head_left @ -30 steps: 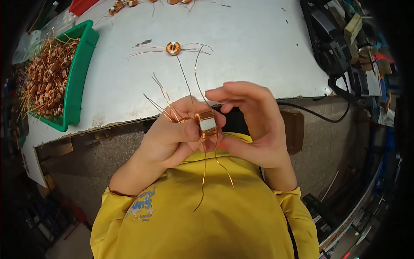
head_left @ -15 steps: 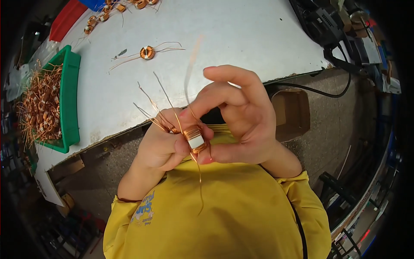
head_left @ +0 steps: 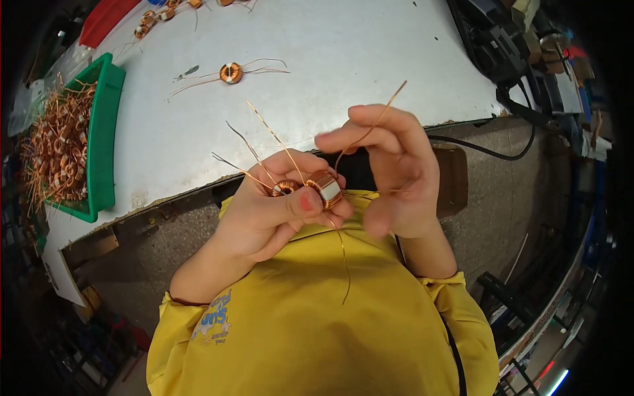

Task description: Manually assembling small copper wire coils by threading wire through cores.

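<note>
My left hand (head_left: pixel 251 221) is closed around two copper-wound ring coils. The nearer one, a toroidal coil (head_left: pixel 328 190) with a white band across its winding, sits at the thumb and fingertips. A second coil (head_left: pixel 284 189) lies deeper in the grip, partly covered by the fingers. Long copper leads stick out from both, several toward the table and one hanging down over my yellow shirt. To the right, my right hand (head_left: pixel 417 181) is open, thumb apart from the raised fingers. One bent lead rises from the nearer coil past these fingers; whether it touches them I cannot tell.
A single coil (head_left: pixel 230 73) with spread leads lies on the white table (head_left: pixel 343 59). At the left stands a green bin (head_left: pixel 105 142) heaped with coils. More coils and a red tray (head_left: pixel 109 20) are at the far left. A black device (head_left: pixel 498 53) with a cable is at the right.
My right hand has let go of the nearer coil and moved right, its thumb swinging away. My left hand has shifted slightly right with the coils, and one lead now bends to the right.
</note>
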A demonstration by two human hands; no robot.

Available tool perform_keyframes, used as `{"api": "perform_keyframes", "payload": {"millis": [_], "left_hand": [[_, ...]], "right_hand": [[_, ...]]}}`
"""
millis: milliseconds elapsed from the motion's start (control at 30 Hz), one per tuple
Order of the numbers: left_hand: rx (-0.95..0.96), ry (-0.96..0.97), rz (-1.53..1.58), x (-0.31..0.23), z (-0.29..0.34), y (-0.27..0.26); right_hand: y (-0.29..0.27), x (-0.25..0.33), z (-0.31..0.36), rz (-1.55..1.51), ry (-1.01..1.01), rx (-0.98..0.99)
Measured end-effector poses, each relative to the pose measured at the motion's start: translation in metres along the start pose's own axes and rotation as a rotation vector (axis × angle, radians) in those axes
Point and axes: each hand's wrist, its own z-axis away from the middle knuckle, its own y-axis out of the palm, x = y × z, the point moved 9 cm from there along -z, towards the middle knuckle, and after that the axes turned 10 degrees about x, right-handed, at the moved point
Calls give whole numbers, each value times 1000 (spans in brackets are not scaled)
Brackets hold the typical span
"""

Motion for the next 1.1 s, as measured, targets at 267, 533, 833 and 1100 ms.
{"api": "perform_keyframes", "payload": {"millis": [267,533,833,1100], "left_hand": [[-54,-8,-132,-2,10,-19],[-47,11,-124,4,14,-30],[-128,108,-395,-8,16,-31],[-88,226,-889,-35,22,-3]], "right_hand": [[23,-14,-2,247,59,161],[17,-26,0,-186,-132,114],[27,-35,3,-245,-28,59],[41,-20,-22,371,135,254]]}}
